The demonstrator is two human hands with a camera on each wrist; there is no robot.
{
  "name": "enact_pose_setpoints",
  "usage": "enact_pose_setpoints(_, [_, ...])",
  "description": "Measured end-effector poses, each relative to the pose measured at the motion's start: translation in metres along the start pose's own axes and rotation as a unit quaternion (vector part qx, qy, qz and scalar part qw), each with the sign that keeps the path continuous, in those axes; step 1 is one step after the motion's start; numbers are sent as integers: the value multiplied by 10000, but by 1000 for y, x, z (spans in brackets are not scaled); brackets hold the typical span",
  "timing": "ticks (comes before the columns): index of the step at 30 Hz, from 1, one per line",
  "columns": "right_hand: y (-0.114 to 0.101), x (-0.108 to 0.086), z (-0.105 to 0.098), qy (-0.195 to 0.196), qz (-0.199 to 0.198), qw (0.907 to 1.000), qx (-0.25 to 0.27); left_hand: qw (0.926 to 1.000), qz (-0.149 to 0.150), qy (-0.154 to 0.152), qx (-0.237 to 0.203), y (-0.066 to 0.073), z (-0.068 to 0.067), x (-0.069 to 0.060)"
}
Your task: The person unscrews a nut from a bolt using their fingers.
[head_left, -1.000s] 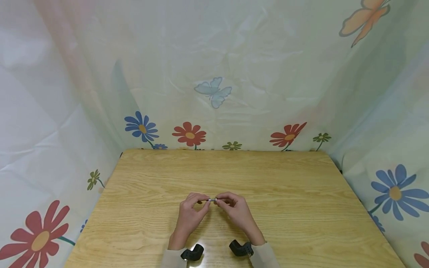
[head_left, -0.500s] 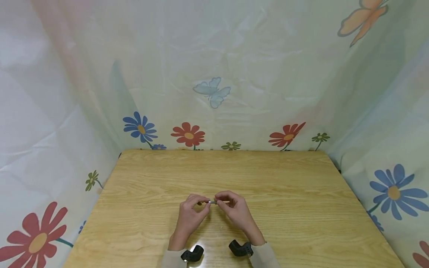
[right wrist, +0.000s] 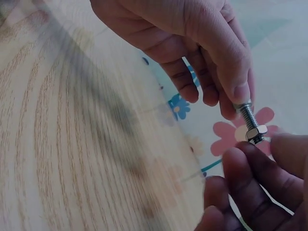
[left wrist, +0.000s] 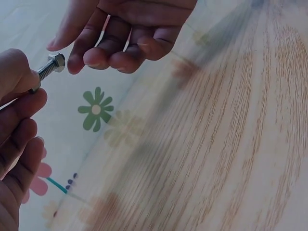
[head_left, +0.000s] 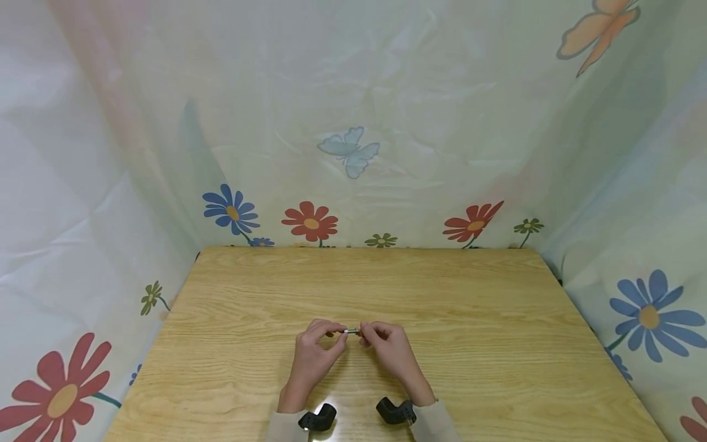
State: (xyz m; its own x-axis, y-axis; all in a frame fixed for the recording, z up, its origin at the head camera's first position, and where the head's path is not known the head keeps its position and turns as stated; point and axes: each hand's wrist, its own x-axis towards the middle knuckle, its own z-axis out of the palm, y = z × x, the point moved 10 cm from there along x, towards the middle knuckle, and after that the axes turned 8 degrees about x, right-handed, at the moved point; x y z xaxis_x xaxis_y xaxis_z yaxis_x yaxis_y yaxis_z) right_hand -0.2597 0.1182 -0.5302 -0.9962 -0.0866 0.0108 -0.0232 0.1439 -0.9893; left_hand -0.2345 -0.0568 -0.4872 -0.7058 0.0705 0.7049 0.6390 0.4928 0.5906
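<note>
A small silver bolt (head_left: 351, 331) is held level above the table, between both hands. My left hand (head_left: 313, 357) pinches its head end between thumb and index finger. In the left wrist view, the bolt's threaded shank (left wrist: 46, 70) shows bare up to a hex nut (left wrist: 58, 62) near its free end. The right wrist view also shows the nut (right wrist: 256, 131), with a short bit of bolt past it. My right hand (head_left: 393, 355) is around that end, its thumb and index finger spread on either side of the nut; neither visibly grips it.
A wood-grain table (head_left: 469, 307) lies beneath the hands. A pale curtain (head_left: 420, 123) with flowers and butterflies hangs behind it and along both sides. A black wrist mount (head_left: 319, 417) sits on the left cuff, another mount (head_left: 395, 410) on the right.
The right thumb has moved forward and the right index finger back, and the fingers have come away from the nut. My left hand keeps its hold on the bolt nearly in place.
</note>
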Motion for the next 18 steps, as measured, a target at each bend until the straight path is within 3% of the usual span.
enact_pose_setpoints(12, [-5, -1, 10, -668, -161, 9976, -118, 9994, -58, -336, -8, -2, 2, 1])
enact_pose_setpoints(18, [-9, -1, 14, -732, -263, 9970, 1, 9981, -220, -573, -43, -5, 4, 0])
